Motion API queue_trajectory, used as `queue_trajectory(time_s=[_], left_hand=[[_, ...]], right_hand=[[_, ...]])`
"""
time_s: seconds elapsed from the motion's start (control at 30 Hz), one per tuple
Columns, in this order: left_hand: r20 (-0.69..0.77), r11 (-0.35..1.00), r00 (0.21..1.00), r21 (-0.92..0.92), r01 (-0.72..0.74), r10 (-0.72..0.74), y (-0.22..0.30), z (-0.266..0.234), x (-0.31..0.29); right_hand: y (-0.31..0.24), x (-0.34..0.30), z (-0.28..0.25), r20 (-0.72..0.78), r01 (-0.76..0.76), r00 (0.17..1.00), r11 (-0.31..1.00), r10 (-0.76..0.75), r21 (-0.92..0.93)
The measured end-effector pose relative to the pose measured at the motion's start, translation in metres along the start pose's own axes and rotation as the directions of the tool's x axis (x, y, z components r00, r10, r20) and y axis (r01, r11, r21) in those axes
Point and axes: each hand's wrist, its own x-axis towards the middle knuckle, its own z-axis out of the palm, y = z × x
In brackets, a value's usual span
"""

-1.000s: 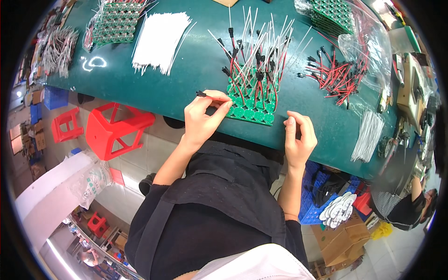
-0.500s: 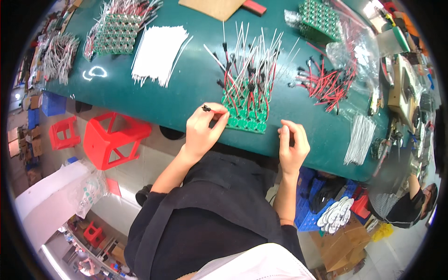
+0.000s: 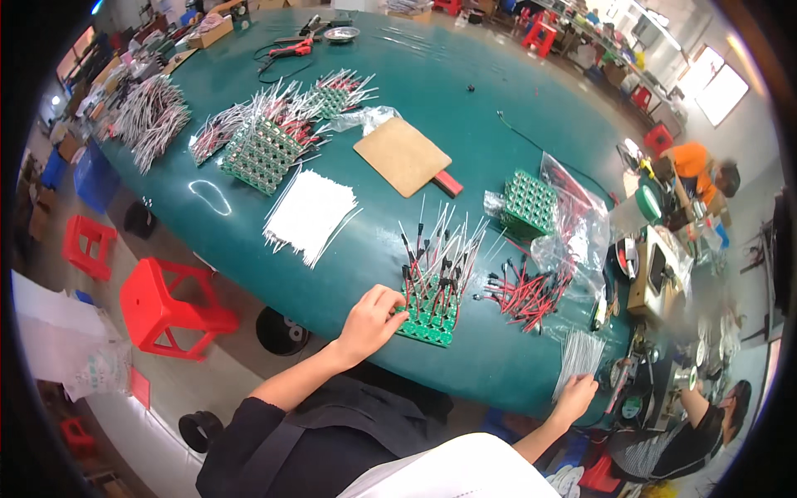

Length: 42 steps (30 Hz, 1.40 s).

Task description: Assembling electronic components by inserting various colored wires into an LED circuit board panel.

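My left hand (image 3: 374, 324) is closed in a pinch at the left edge of a green circuit board panel (image 3: 427, 334); whatever lies between its fingertips is hidden. Red-and-black leads with black plugs and thin pale sticks (image 3: 448, 249) stand up from the panel. Off to the right, my right hand (image 3: 574, 400) has its fingers curled against the near end of a bundle of thin grey wires (image 3: 581, 355). I cannot make out whether a wire is between them. Beyond that bundle lies a loose pile of red-and-black leads (image 3: 531, 295).
White sticks (image 3: 311, 216) lie left of the panel, with wired boards (image 3: 261, 156) behind. A brown board (image 3: 403, 153), stacked green panels (image 3: 530, 203) and a clear plastic bag (image 3: 573, 241) are farther back. Red stools (image 3: 166, 307) stand at left; a co-worker (image 3: 689, 432) is at right.
My right hand has moved right, from beside the panel to the grey wires. My left hand stays by the panel; the black plug seen in it is out of sight. The view has shifted.
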Motion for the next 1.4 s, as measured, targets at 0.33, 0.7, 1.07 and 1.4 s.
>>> queue_trajectory(time_s=[0.33, 0.7, 1.07, 1.4], left_hand=[[0.084, 0.997, 0.996, -0.072, 0.032, -0.026, 0.0, 0.001, 0.009], [-0.091, 0.984, 0.991, 0.141, 0.108, -0.096, -0.024, -0.109, 0.044], [0.015, 0.73, 0.945, 0.639, 0.243, -0.327, -0.066, -0.141, 0.093], [0.195, 0.701, 0.924, 0.706, 0.1, -0.328, -0.087, -0.142, 0.114]], right_hand=[[0.0, 0.006, 0.006, -0.027, 0.063, 0.997, 0.995, -0.065, -0.082], [-0.006, 0.01, -0.018, 0.081, 0.138, 0.988, 0.984, -0.13, -0.109], [0.04, 0.026, -0.016, -0.013, 0.171, 0.985, 0.946, -0.174, 0.275], [-0.02, -0.023, -0.059, 0.172, -0.101, 0.976, 0.423, -0.133, 0.9]])
